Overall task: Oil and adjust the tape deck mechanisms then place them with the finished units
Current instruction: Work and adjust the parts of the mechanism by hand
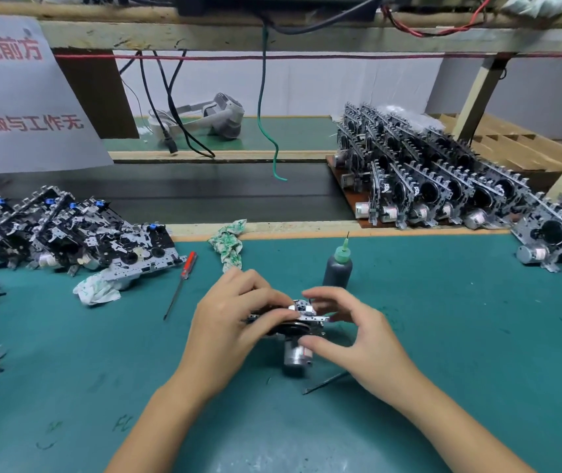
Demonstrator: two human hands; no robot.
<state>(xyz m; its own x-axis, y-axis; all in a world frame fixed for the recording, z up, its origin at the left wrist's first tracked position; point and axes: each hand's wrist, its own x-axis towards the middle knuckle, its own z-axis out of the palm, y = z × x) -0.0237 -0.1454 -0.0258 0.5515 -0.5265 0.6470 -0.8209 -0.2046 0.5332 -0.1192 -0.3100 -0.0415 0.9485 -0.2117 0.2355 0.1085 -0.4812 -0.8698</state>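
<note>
A tape deck mechanism (298,327) stands on edge on the green mat, its silver motor (295,358) pointing toward me. My left hand (235,322) grips its left side, fingers curled over the top edge. My right hand (358,339) holds its right side, thumb against the motor and fingers arched over the top. Just behind stands a dark oil bottle (337,268) with a green needle cap. Finished units (426,179) stand in rows on a brown board at the back right. A pile of other mechanisms (68,230) lies at the left.
A red-handled screwdriver (182,281) lies left of my hands. A thin dark tool (327,382) lies under my right wrist. Crumpled cloths (230,244) (97,290) rest on the mat. More mechanisms (559,230) sit at the far right. A green cable (266,131) hangs down behind.
</note>
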